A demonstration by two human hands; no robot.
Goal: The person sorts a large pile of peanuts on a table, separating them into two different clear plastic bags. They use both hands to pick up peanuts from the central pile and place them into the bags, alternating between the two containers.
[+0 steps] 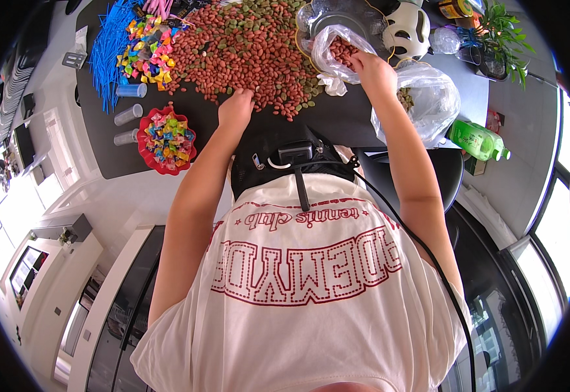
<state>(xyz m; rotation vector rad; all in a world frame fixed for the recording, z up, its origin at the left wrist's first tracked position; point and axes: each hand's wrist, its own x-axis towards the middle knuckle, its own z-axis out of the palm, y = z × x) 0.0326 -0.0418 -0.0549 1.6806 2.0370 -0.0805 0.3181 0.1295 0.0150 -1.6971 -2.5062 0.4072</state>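
Observation:
Red-skinned peanuts (265,63) mixed with flat green beans or seeds (258,22) cover the middle of the dark table. My left hand (237,109) rests at the near edge of this pile, its fingertips among the peanuts; whether it pinches one is too small to tell. At the right, my right hand (374,71) reaches into the mouth of a clear plastic bag (320,49) with red peanuts (342,51) inside. That bag lies on a gold-rimmed clear dish (353,14). The right fingertips are partly hidden. Below the right forearm a second plastic bag (434,98) holds green seeds (405,99).
Wrapped candies (150,49), blue sticks (108,49) and clear tubes (128,114) are at left, with a red scalloped bowl (192,147) of candies. A crumpled tissue (333,86), panda figure (407,29), potted plant (500,44) and green bottles (476,139) are at right.

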